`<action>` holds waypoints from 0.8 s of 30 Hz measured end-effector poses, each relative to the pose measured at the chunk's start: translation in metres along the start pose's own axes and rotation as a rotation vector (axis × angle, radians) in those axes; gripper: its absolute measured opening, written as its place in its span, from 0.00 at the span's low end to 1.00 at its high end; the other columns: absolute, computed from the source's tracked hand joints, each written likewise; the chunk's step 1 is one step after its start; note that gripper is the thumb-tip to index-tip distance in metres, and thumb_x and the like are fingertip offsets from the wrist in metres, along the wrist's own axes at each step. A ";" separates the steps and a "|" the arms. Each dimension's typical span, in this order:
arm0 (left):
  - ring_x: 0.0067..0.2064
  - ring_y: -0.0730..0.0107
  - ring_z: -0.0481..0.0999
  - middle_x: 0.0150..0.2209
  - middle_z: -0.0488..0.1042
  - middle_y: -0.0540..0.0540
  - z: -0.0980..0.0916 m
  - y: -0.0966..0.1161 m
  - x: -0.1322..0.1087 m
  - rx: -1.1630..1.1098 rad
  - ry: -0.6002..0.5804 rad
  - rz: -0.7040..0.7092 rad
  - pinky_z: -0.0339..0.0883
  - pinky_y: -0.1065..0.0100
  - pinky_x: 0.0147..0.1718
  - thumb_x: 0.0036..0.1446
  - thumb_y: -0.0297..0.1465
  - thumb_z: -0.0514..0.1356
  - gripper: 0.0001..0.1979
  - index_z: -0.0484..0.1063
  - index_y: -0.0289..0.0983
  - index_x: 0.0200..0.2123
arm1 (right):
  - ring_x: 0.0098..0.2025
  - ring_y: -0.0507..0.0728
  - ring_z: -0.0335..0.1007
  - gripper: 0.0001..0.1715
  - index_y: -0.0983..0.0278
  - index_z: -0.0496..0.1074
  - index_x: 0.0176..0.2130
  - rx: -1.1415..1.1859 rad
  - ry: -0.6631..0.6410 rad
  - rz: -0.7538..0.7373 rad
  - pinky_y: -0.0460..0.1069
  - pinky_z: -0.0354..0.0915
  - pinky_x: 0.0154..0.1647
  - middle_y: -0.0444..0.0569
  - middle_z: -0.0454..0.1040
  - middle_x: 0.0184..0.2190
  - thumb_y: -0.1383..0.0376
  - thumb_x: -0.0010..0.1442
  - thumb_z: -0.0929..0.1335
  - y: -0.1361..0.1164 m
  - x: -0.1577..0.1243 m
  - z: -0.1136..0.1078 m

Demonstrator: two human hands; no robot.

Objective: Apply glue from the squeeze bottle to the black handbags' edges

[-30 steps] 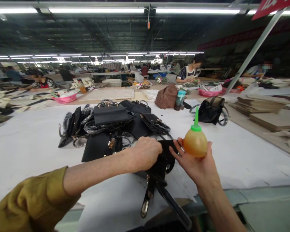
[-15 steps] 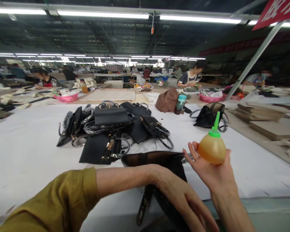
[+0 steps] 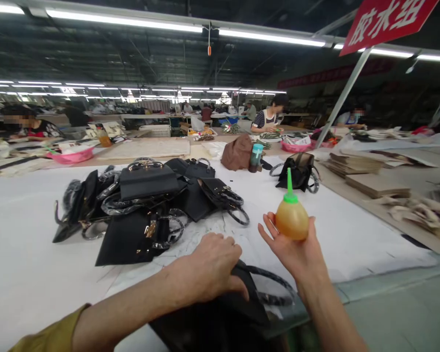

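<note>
View from the head camera over a white-covered table (image 3: pixel 29 274) in a large workshop. The left hand (image 3: pixel 209 269), at the end of an arm in a mustard sleeve (image 3: pixel 47 337), lies at the near edge of the table with its fingers (image 3: pixel 234 286) curled over the top of a black handbag (image 3: pixel 238 303), grasping it; the bag hangs partly over that near edge, and its wrapped handle (image 3: pixel 275 286) arcs out to the right, under the other wrist. The right hand (image 3: pixel 293 252) is raised just beside it, palm up, fingers (image 3: pixel 266 234) spread and loosely cupping a round amber glue bottle (image 3: pixel 292 220) with a green cap and an upright green nozzle (image 3: pixel 289 180); the bottle rests on the palm above the table, clear of the bag. Toward the middle of the table lies a pile of black handbags (image 3: pixel 146 205), their handles wrapped in film. Nearer the far edge sit a brown bag (image 3: pixel 237 152), a teal cup (image 3: pixel 256 156) just beside it, and a single black bag (image 3: pixel 297 171) to the right. Stacks of brown board (image 3: pixel 366 176) lie along the right side. Pink basins (image 3: pixel 71 155) stand on the far tables, where other people (image 3: pixel 266 117) are seated. A red sign (image 3: pixel 385 19) hangs at upper right.
</note>
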State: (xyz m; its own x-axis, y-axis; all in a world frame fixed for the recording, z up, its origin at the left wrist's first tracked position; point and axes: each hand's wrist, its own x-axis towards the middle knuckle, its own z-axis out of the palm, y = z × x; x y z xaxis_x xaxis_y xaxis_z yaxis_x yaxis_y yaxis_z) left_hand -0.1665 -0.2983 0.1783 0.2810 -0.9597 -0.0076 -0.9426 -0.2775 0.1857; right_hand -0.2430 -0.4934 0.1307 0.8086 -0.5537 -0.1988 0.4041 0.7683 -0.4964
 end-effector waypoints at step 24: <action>0.63 0.54 0.51 0.63 0.51 0.54 0.148 -0.035 -0.219 -0.738 0.096 -0.811 0.44 0.54 0.61 0.50 0.34 0.55 0.35 0.48 0.51 0.62 | 0.43 0.61 0.69 0.27 0.61 0.72 0.40 0.068 0.272 0.296 0.66 0.62 0.49 0.51 0.74 0.35 0.45 0.49 0.68 0.082 -0.047 -0.049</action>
State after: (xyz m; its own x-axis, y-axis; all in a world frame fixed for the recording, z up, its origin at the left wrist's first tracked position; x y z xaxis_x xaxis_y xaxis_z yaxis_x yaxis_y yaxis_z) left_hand -0.2217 -0.0847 0.0277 0.8111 -0.4883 -0.3220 -0.1413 -0.6978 0.7022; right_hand -0.2694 -0.4200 0.0579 0.7553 -0.3630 -0.5457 0.2051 0.9217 -0.3292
